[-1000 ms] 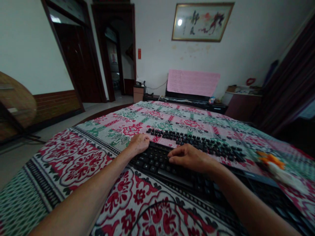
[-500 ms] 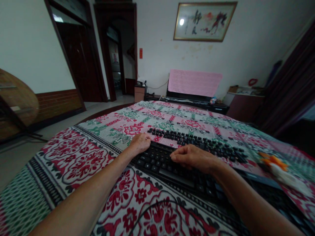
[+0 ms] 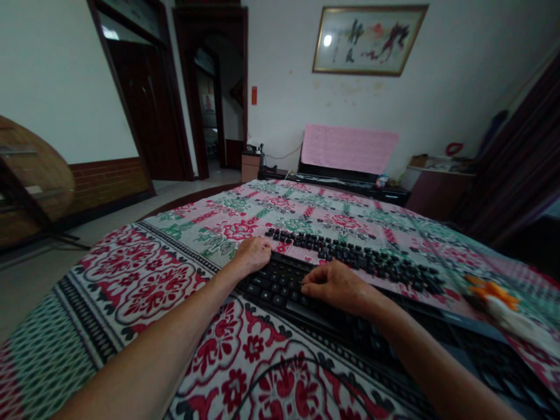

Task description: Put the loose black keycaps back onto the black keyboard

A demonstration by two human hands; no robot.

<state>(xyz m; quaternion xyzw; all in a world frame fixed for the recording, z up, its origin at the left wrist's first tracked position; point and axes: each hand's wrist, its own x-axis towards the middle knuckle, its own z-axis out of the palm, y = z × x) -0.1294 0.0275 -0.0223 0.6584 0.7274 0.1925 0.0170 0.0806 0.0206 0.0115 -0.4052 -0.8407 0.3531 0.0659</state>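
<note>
Head view, the only one I have. I find the black keyboard (image 3: 280,290) lying flat on the patterned tablecloth (image 3: 161,286), in front of the person, with its far rows looking bare of caps. Beyond it, a dense scatter of loose keycaps (image 3: 363,256) runs along the cloth. To the right lies a dark keyed device (image 3: 499,361), and near it a blurred orange-and-white item (image 3: 494,291).

The left hand (image 3: 254,254) is curled at the keyboard's far left corner; I cannot tell whether its fingers close on the edge. The right hand (image 3: 312,284) is over the keys, thumb and index tips close together; whether a cap is pinched between them I cannot determine.

Handling assessment: I judge the keyboard light and stiff, apt to slide on the cloth, so steadying it by a corner or the frame is sound. The caps I judge small, hard and smooth, best taken by their side edges; tilted pulling could damage the mounts.

Against the frame half a second earlier: the right fingertips sit slightly lower over the keys and a little less tightly joined. The left hand keeps its corner. The camera has turned slightly left.
</note>
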